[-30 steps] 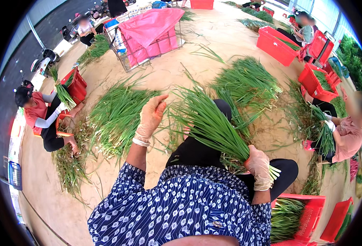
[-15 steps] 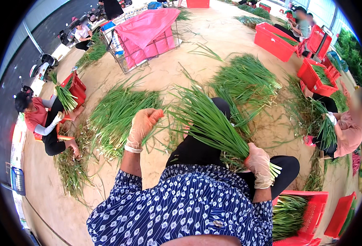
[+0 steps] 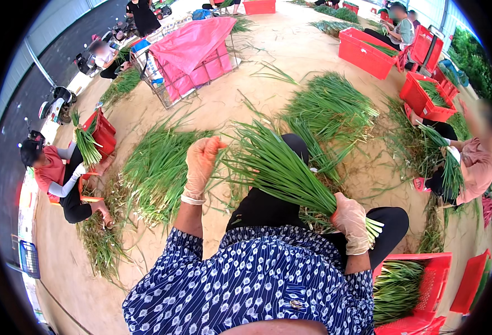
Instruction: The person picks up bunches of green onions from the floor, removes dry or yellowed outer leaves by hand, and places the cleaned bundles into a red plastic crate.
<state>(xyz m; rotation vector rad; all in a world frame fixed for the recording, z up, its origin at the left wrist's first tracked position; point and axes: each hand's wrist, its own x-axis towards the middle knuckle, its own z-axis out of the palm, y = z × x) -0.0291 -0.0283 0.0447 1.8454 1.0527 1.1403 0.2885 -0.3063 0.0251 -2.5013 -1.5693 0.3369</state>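
Observation:
My right hand (image 3: 351,223), in a thin clear glove, is closed around the white stem ends of a bunch of green chives (image 3: 285,173). The long leaves fan away to the upper left, over my dark-trousered legs. My left hand (image 3: 202,167), gloved too, is raised left of the leaf tips, apart from the bunch. Its fingers are curled together, with orange showing at the tips; whatever they pinch, if anything, is hidden. Beyond the left hand lies a loose chive pile (image 3: 159,173) on the floor. Another chive pile (image 3: 332,106) lies farther off, ahead to the right.
At my right side stands a red crate (image 3: 438,279) holding chives. A pink-covered wire cage (image 3: 196,56) stands ahead. Seated co-workers hold chives at left (image 3: 53,173) and right (image 3: 474,167), near red crates (image 3: 424,100). Leaf scraps (image 3: 98,245) litter the floor.
My left hand has risen slightly and turned more upright, its fingers still curled. The right hand keeps hold of the chives. The co-worker at right has lowered their bunch.

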